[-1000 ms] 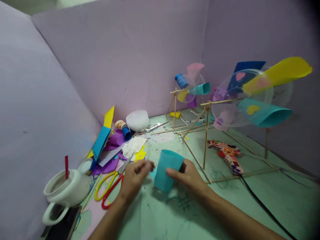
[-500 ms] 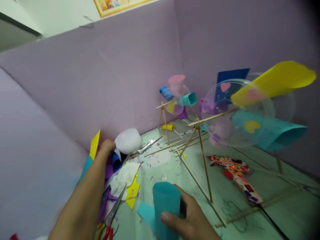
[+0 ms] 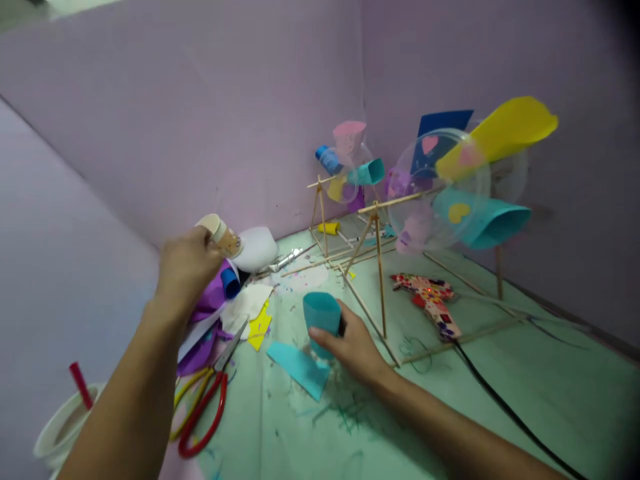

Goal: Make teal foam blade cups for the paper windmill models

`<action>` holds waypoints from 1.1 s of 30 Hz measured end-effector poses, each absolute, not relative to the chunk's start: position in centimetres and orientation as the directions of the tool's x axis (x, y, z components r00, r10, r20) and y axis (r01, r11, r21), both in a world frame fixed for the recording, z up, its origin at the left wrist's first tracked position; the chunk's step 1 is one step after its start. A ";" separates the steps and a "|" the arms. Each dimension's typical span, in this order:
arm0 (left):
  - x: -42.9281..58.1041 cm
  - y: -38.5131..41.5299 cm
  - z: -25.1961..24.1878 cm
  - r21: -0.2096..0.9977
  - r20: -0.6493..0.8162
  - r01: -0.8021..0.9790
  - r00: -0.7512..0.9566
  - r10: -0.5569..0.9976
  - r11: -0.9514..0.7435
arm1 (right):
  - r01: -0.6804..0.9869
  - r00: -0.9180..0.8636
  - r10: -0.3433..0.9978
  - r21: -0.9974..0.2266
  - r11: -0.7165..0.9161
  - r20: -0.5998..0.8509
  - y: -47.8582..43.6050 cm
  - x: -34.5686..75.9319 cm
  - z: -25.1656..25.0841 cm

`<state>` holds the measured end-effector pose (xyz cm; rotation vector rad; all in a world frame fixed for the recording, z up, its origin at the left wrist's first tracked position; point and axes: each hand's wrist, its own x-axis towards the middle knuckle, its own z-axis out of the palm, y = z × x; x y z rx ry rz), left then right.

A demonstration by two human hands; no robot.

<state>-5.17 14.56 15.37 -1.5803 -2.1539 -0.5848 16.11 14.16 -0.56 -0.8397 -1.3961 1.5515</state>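
Observation:
In my left hand (image 3: pixel 186 265), raised near the wall, is a patterned paper cup (image 3: pixel 230 243) with a pale rim, tilted on its side. My right hand (image 3: pixel 356 345) is closed around a teal paper tube (image 3: pixel 321 312), held upright with its wide end up, just above the table. A loose teal paper scrap (image 3: pixel 303 371) lies below the tube. Scissors (image 3: pixel 220 373) with red and yellow handles rest to the left, blades partly apart, by yellow paper (image 3: pixel 260 325) and white crumpled paper (image 3: pixel 245 305).
Stick frames (image 3: pixel 379 280) bear clear discs with coloured paper pieces, one large (image 3: pixel 440 193) and one smaller behind. A patterned glue gun (image 3: pixel 431 300) with a lit red light and black cord lies at right. A white bowl (image 3: pixel 259 248) stands by the wall; a white bucket (image 3: pixel 47 433) is lower left.
My left hand has come up from the pile at the left with a paper cup in it. The teal scrap shows more fully below the tube. The camera view has shifted.

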 end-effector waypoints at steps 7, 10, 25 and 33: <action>1.8 4.1 5.6 0.182 0.563 0.964 0.061 0.824 -0.196 | -0.085 -0.430 0.881 -0.981 0.176 0.196 14.8 15.2 -3.4; 2.3 3.6 2.3 0.226 0.596 0.929 0.106 0.796 -0.292 | -0.066 -0.478 0.851 -0.975 0.212 0.218 14.9 15.3 -3.7; 2.7 3.8 0.7 0.242 0.642 0.905 0.121 0.757 -0.350 | -0.003 -0.617 0.736 -0.936 0.353 0.279 15.0 16.4 -3.6; 0.4 4.1 1.9 0.288 0.626 0.954 -0.122 0.770 -0.084 | -0.050 -0.553 0.811 -0.979 0.198 0.192 15.2 16.0 -3.4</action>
